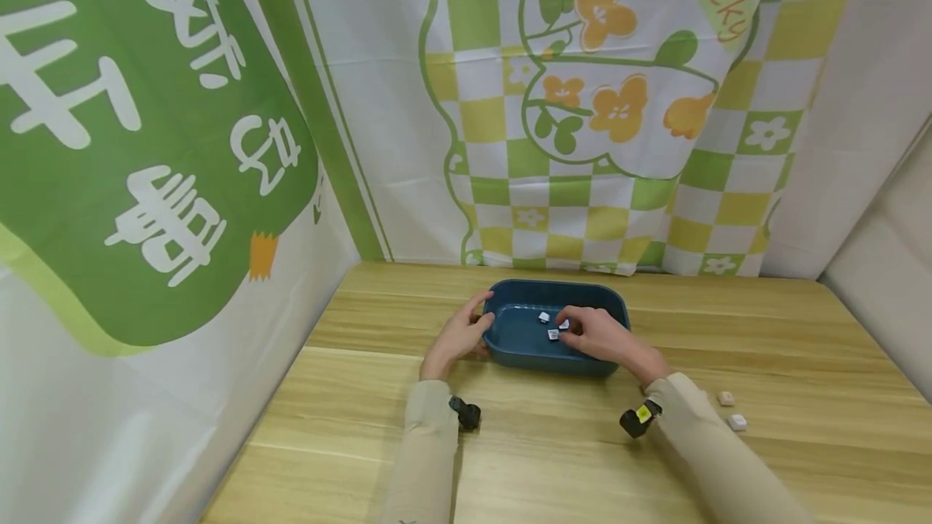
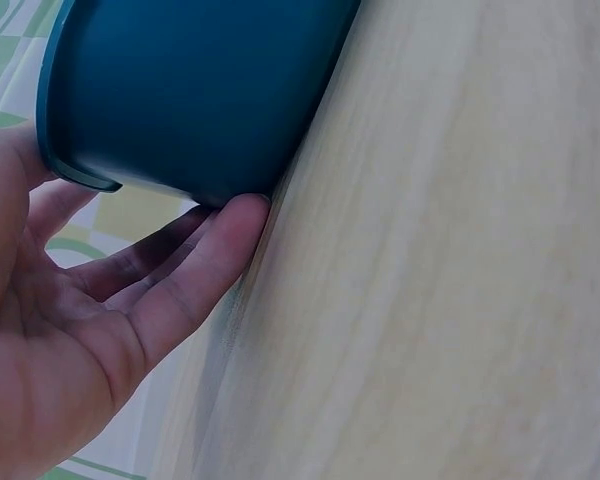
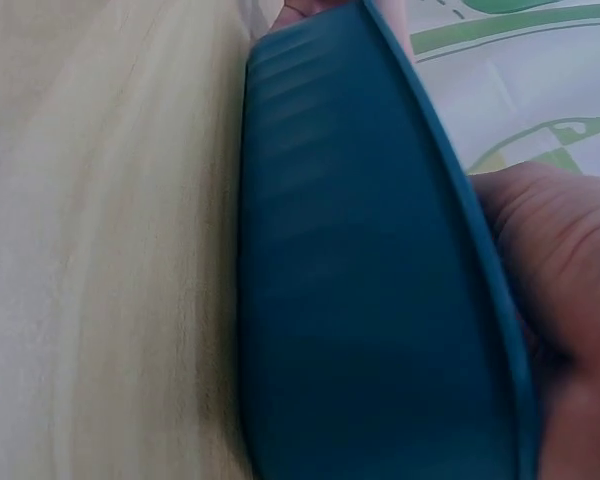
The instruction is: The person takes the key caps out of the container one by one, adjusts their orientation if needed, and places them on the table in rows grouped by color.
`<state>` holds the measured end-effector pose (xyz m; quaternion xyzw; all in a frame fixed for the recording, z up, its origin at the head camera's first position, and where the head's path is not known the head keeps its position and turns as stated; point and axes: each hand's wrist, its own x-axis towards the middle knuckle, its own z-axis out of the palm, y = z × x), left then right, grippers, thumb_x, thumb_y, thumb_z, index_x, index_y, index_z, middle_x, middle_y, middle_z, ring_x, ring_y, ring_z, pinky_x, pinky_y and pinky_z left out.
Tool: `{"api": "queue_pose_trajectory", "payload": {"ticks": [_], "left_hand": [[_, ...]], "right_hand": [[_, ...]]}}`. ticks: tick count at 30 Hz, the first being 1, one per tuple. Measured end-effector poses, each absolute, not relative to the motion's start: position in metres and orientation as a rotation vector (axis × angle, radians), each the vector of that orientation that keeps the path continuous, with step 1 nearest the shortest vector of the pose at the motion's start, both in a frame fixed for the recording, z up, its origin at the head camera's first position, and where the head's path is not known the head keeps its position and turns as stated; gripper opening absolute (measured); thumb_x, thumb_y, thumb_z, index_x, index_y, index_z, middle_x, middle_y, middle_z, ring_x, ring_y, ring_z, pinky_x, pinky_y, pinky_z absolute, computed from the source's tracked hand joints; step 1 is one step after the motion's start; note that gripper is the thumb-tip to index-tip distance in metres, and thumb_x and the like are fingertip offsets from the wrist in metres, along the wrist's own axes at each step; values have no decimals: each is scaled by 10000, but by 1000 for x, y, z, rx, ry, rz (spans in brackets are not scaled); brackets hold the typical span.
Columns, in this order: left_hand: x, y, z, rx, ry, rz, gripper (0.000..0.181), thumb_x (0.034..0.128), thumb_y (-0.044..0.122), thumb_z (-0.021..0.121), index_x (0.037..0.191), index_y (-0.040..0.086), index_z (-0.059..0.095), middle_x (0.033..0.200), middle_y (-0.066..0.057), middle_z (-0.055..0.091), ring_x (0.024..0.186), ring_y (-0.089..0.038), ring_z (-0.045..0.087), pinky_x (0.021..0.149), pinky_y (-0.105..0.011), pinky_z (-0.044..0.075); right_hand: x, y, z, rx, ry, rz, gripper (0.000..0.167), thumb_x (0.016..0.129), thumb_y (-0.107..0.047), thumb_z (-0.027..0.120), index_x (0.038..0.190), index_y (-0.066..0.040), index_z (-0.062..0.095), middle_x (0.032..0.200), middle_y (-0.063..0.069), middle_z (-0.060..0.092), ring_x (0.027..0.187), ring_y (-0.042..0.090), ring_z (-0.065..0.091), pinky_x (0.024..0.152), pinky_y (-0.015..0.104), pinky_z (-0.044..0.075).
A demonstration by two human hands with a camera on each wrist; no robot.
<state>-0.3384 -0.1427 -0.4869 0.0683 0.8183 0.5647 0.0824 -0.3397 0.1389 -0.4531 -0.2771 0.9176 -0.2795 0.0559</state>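
A dark blue tray (image 1: 517, 360) stands on the wooden table with several small white pieces in it, one of them a white piece (image 1: 544, 318) near its middle. My left hand (image 1: 459, 335) grips the tray's left end, thumb over the rim and fingers against the outer wall; the left wrist view shows those fingers (image 2: 180, 300) under the tray (image 2: 200, 90). Inside the tray, my right hand (image 1: 600, 335) pinches a small white piece (image 1: 564, 325), just beside another piece (image 1: 553, 335). In the right wrist view the tray wall (image 3: 370, 250) hides the fingertips of my right hand (image 3: 570, 290).
On the table (image 1: 539, 459), right of my right forearm, lie a beige piece (image 1: 726, 399) and a white piece (image 1: 738, 422). A patterned curtain (image 1: 495, 120) hangs behind the tray, and a green and white cloth (image 1: 291, 297) hangs along the left side.
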Motion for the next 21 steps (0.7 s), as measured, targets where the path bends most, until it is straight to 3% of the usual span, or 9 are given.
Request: {"api": "queue_pose_trajectory", "payload": {"ticks": [5,21], "left_hand": [[-341,-144,-489,206,2452,1683,481,1033,303,512,1494,353,384,1115,-227,620,624,-353,641,622,-424,602],[-339,-143,-487,188,2443,1682,484,1035,299,506,1500,344,381,1126,-204,614,587,-260,627,600,-367,600]], "right_hand": [[-346,133,-457,-835,2768,-835,242,954,-185,641,1167,-74,660,898,12,687,728,93,600,653,291,505],[-368,126,-472,-852,2713,-762,228,938,-154,650,1151,-75,666,801,27,637,634,110,545,587,268,461]]}}
